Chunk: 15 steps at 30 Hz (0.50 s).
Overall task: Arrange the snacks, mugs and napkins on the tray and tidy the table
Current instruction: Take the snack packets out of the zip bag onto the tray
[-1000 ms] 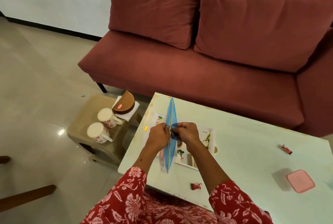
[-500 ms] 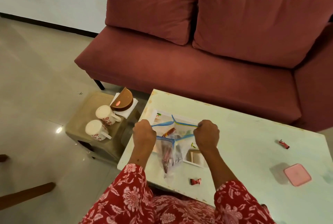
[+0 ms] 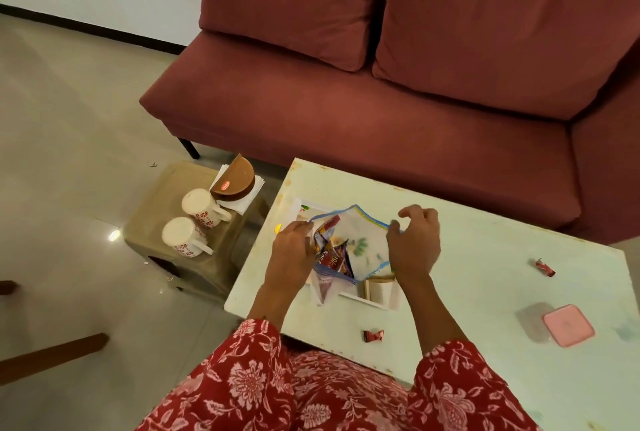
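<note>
A clear zip bag (image 3: 363, 250) with a blue rim hangs open over the white flowered tray (image 3: 362, 302) on the pale green table (image 3: 485, 292). Red snack wrappers (image 3: 332, 257) lie inside the bag. My left hand (image 3: 291, 250) pinches the bag's left rim. My right hand (image 3: 414, 247) pinches the right rim with thumb and forefinger, its other fingers lifted. Two white mugs (image 3: 201, 205) (image 3: 183, 236) with red flowers stand on a low stool (image 3: 156, 202) left of the table. Behind them is a brown half-round napkin holder (image 3: 235, 182) with white napkins.
Two loose red wrapped sweets lie on the table, one near the front edge (image 3: 373, 335) and one at the right (image 3: 544, 267). A pink-lidded box (image 3: 568, 325) sits at the right front. A red sofa (image 3: 381, 111) stands behind the table.
The bag was held shut and edge-on a second ago. My hands have pulled its rim apart, and its mouth now gapes wide over the tray.
</note>
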### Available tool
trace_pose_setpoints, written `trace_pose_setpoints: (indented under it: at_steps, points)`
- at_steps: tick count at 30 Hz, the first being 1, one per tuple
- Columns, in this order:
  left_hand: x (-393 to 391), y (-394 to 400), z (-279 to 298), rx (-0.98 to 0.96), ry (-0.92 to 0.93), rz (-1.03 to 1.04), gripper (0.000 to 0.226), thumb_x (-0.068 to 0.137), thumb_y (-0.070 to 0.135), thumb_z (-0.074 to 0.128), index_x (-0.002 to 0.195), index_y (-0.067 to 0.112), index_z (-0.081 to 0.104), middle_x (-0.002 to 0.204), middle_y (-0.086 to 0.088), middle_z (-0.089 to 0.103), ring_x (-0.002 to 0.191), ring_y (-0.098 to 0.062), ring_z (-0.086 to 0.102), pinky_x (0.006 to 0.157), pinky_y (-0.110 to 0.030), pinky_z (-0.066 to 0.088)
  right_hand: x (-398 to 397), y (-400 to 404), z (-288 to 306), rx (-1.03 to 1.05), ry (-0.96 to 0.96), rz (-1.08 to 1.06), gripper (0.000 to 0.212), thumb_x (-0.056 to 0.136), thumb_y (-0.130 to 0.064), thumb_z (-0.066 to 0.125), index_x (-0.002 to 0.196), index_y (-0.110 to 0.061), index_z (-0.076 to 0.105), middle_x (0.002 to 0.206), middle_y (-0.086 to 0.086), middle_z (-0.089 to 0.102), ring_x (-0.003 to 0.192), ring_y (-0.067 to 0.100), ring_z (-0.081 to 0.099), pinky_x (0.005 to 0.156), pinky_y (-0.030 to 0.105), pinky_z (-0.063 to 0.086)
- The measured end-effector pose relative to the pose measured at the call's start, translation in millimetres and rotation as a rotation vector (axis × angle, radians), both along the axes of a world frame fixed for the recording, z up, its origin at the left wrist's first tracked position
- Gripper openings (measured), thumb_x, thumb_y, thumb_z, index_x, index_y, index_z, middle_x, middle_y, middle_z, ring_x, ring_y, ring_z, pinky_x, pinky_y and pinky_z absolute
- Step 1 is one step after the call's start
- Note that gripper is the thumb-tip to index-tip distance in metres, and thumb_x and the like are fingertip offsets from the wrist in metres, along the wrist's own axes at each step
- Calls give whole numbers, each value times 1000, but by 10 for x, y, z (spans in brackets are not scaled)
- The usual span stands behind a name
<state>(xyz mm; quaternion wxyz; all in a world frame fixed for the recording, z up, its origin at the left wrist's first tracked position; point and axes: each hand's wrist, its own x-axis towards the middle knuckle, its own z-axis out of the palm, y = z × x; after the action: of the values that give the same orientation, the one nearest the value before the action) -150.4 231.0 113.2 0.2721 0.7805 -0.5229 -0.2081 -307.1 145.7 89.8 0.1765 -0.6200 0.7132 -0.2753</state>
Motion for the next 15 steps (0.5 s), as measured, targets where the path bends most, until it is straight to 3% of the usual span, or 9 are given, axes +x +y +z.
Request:
trace_pose_setpoints:
  at_steps: [3,6,8,11,13,15]
  points:
    - [-54,40,-43,-5,24,12,31,85,-1,52,115,-2,61,115,-19,65,104,-32,62,95,-34,47,268,67,-35,142,-23,117,18,83,-26,60,86,-9,65,91,12,70,88,32,64,68,33,45]
    - [-58,113,-66,-12,29,25,31,86,-1,51,116,-1,60,117,-18,65,105,-30,63,98,-30,44,522,212,-246,616,67,319,38,75,-45,66,83,-8,64,92,15,72,85,31,67,65,29,45]
    - [-30,159,-67,-11,23,44,34,84,-4,51,117,-1,60,118,-17,65,107,-30,62,98,-30,43,601,374,-405,847,96,414,47,74,-48,66,102,-10,60,105,15,69,95,31,66,67,29,46]
    - [13,240,-44,-14,20,73,35,82,-7,52,116,-2,61,118,-19,65,108,-30,62,98,-29,43,628,598,-610,981,179,488,51,90,-42,50,119,0,55,125,20,59,118,35,55,89,36,46]
    - [17,298,-32,-22,11,68,35,82,-6,52,116,-2,61,119,-18,65,109,-29,62,98,-28,43,658,718,-695,1098,109,481,38,93,-36,47,97,-1,61,117,19,62,118,35,55,87,35,44]
    - [9,338,-26,-23,8,60,35,83,-5,53,117,0,60,120,-16,64,110,-28,62,98,-29,43,683,803,-717,1160,-38,393,27,90,-32,53,71,-13,52,88,9,61,106,30,62,81,32,45]
